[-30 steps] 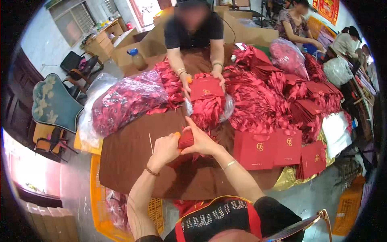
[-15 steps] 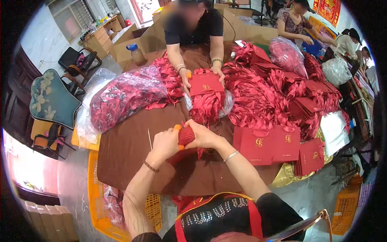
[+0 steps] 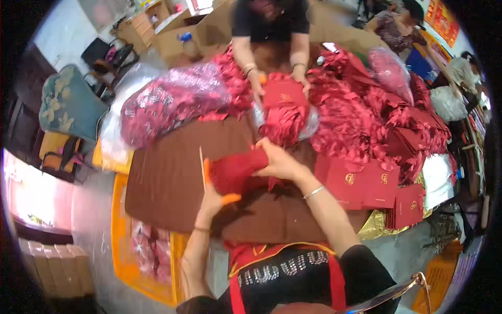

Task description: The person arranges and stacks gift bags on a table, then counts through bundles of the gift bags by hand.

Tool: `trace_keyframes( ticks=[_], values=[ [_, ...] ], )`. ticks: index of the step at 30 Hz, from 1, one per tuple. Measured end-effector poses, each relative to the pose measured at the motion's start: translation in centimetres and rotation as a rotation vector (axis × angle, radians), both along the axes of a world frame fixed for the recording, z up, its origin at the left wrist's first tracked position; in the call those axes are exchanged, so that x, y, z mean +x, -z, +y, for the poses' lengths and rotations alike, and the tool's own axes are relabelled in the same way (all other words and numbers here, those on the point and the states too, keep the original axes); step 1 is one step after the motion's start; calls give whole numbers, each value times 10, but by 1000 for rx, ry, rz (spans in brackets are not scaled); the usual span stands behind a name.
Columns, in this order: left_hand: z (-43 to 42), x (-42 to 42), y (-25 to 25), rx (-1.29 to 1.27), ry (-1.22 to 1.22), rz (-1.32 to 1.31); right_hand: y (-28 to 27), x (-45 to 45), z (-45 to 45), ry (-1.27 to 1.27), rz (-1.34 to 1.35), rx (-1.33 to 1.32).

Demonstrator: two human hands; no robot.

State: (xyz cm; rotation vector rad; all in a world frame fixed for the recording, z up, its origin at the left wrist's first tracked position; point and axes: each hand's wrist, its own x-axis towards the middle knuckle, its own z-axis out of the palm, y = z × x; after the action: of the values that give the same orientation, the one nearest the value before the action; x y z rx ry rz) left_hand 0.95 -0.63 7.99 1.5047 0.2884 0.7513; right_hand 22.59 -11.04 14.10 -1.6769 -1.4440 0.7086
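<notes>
A thick bundle of red paper gift bags (image 3: 238, 170), many edges showing, is held between my two hands above the brown tablecloth. My left hand (image 3: 212, 196) is closed around the bundle's left end; orange finger covers (image 3: 230, 199) are on its thumb and a finger. A thin pale stick (image 3: 202, 162) points up beside that hand; how it is held is unclear. My right hand (image 3: 280, 159) grips the right end of the bundle, its fingertips partly hidden. Red ribbon hangs below the bundle. Motion blurs both hands somewhat.
Across the brown-covered table (image 3: 167, 183), a person holds red bags (image 3: 285, 97) over ribbons. Ribboned bags (image 3: 345, 115) are heaped right; a plastic sack (image 3: 178, 99) lies left. Flat gift bags (image 3: 361, 183) lie near my right arm. An orange crate (image 3: 117, 235) stands below the table's left edge.
My hands have moved farther apart, and more of the bundle shows between them. My left hand has turned and dropped slightly. The whole view has shifted.
</notes>
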Motion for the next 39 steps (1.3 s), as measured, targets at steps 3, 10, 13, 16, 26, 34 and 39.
trace_keyframes(
  ticks=[3, 10, 13, 16, 26, 34, 39],
  values=[
    [-7, 10, 8, -63, -84, -29, 10, -2, 2, 26, 25, 26],
    [-15, 25, 6, -269, -143, -360, -1, -9, 0, 35, 73, -28],
    [-11, 27, 15, -123, -202, -263, 19, -6, 3, 4, -3, 150],
    [-8, 27, 20, 170, -437, -93, 20, -11, -6, 2, -41, 190],
    [4, 24, 28, 138, -542, -145, 22, -23, -5, 62, -46, 108],
    [12, 15, 22, 352, -301, -84, 33, -20, -4, 56, -71, 121],
    [10, 5, 19, -184, -73, 24, 35, -18, -6, 40, -48, 122]
  ],
)
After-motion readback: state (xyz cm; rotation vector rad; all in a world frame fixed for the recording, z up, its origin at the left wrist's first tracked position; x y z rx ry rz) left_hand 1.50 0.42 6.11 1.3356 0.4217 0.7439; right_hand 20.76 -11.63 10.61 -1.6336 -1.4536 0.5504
